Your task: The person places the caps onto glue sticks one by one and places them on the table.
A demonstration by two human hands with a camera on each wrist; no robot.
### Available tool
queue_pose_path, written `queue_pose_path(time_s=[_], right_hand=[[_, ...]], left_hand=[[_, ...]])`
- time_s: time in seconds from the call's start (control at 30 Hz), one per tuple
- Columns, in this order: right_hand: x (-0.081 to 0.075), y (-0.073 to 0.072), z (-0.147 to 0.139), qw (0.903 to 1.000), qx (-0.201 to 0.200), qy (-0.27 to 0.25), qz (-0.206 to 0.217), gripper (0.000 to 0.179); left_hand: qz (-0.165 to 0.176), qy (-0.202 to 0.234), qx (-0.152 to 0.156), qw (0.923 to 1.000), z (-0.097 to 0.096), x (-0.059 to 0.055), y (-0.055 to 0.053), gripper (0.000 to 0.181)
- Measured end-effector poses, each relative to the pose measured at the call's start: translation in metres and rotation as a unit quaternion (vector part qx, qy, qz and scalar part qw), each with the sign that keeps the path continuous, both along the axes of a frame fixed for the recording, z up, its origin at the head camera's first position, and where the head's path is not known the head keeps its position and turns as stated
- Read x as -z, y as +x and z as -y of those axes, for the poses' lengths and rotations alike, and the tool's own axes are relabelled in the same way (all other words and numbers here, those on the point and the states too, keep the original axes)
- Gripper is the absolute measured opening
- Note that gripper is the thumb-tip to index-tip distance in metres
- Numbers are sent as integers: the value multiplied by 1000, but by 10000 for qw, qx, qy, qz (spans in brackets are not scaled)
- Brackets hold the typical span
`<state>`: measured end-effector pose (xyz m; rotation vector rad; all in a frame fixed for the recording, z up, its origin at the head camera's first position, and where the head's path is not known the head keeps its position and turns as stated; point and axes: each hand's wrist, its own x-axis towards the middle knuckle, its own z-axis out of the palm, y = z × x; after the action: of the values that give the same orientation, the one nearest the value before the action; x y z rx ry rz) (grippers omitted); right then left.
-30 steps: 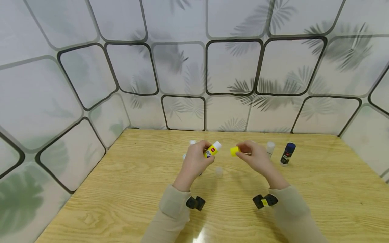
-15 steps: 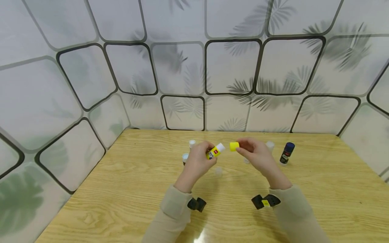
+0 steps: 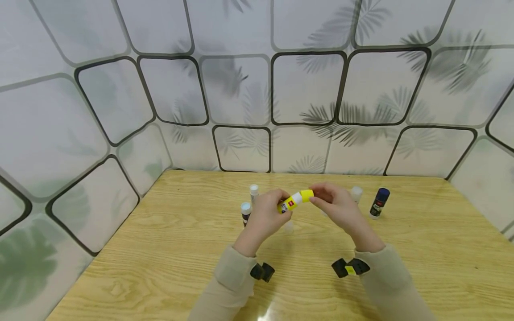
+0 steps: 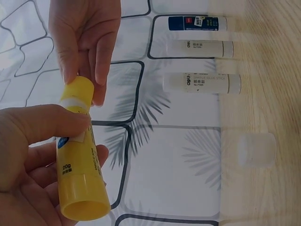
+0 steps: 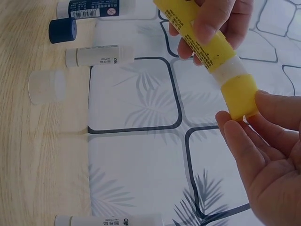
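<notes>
My left hand (image 3: 266, 213) grips a yellow glue stick (image 3: 290, 203) around its body, tilted with its upper end to the right. In the left wrist view the thumb lies across the label of the glue stick (image 4: 82, 157). My right hand (image 3: 341, 207) pinches a yellow cap (image 3: 307, 195) between thumb and fingertips. That cap (image 5: 240, 96) sits in line over the glue stick's top end, and a band of the white collar (image 5: 229, 70) shows between cap and yellow body. Both hands are above the table.
On the wooden table (image 3: 180, 249) a navy glue stick (image 3: 379, 204) and a white glue stick (image 3: 356, 194) stand at right. At left stand a white-topped stick (image 3: 254, 191) and a dark, uncapped-looking one (image 3: 246, 214). A translucent cap (image 4: 257, 149) and a navy cap (image 5: 62, 30) lie nearby.
The glue stick moved right and the yellow cap, after rising slightly, came onto its top end. The gap between them has closed.
</notes>
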<state>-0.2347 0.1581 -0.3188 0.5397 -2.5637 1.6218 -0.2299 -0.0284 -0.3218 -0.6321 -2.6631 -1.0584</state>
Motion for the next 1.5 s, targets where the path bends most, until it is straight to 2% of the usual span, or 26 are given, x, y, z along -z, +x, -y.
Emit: queue_pose_path(time_s=[0.33, 0.5, 0.67, 1.27, 1.5], right_hand=[[-1, 0, -3, 9993, -313, -89, -198, 29], [-1, 0, -5, 9988, -419, 53, -244, 29], [-3, 1, -6, 9984, -505, 72, -261, 29], [-7, 5, -10, 9959, -732, 44, -530, 29], [-8, 6, -10, 9962, -731, 1, -464, 29]], left_hand=[[-196, -250, 119, 9994, 0, -2, 1, 24], [-197, -346, 157, 9991, 1, -4, 3, 26], [-196, -342, 170, 9991, 1, -5, 5, 27], [-650, -314, 367, 9967, 2, -11, 12, 27], [-740, -333, 380, 9960, 2, -12, 13, 27]])
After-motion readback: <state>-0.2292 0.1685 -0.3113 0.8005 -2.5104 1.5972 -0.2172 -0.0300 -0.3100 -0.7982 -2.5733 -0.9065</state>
